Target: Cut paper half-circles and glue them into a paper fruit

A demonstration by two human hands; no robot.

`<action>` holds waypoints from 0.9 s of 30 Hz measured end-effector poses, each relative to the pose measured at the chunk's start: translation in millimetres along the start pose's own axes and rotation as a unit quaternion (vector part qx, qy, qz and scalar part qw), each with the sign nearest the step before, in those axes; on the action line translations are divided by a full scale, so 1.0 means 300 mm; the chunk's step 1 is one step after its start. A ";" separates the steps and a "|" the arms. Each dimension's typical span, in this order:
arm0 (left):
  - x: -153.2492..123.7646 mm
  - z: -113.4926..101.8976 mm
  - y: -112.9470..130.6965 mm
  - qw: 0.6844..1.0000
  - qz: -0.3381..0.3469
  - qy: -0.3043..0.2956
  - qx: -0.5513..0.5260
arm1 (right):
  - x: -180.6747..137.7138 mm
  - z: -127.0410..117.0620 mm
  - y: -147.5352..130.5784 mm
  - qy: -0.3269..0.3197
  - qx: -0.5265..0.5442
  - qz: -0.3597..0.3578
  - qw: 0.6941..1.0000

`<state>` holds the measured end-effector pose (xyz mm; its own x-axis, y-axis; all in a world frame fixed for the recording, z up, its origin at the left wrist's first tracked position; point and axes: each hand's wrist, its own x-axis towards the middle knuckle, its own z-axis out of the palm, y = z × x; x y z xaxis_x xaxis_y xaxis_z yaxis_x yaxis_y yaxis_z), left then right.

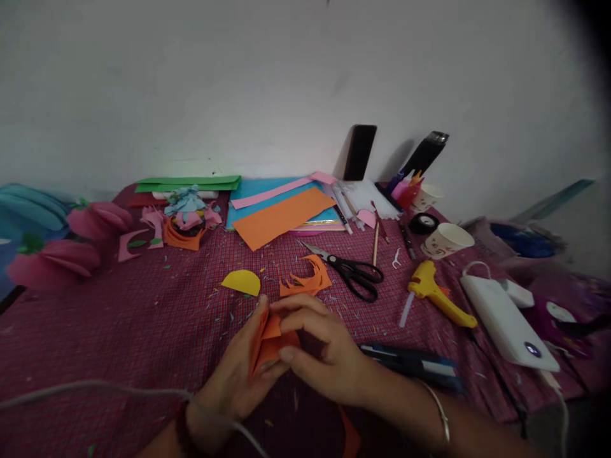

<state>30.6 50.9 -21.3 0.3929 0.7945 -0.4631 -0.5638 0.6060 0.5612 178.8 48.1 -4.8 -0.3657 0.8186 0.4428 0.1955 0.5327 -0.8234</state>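
Observation:
Folded orange paper (273,343) is held between my two hands near the front of the table. My left hand (238,366) cups it from the left, with the thumb pointing up along its side. From the right, the fingers of my right hand (324,350) close on the paper's edge and part of its inner face. Just beyond my hands lie a yellow half-circle of paper (242,282) and a cut orange scrap (308,277). Black-handled scissors (351,270) rest to the right of that scrap, blades toward the left.
A yellow glue gun (436,294) and a white power bank (508,321) lie at the right, by a paper cup (447,240). Pink paper balls (57,261) stand left. An orange strip (285,217) lies on blue sheets. A phone (360,152) leans against the wall. A cable crosses my left wrist.

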 end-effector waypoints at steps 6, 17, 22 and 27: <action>0.023 0.007 -0.003 0.995 -0.025 -0.033 -0.092 | 0.013 -0.005 0.012 0.043 0.010 -0.018 0.999; 0.013 0.009 0.020 0.998 0.040 0.023 -0.051 | 0.015 0.012 0.037 0.039 0.095 0.063 0.993; 0.001 0.036 0.044 0.977 0.129 0.099 0.140 | 0.009 0.023 0.048 0.033 0.208 0.181 0.961; -0.007 0.035 0.032 0.922 0.207 0.139 0.295 | 0.005 0.046 0.059 -0.013 0.303 0.286 0.909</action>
<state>32.0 55.4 -7.7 -0.0149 0.9716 -0.2363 -0.0977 0.2338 0.9674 169.2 55.8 -23.6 -0.3852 0.9149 -0.1206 -0.1740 -0.2003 -0.9642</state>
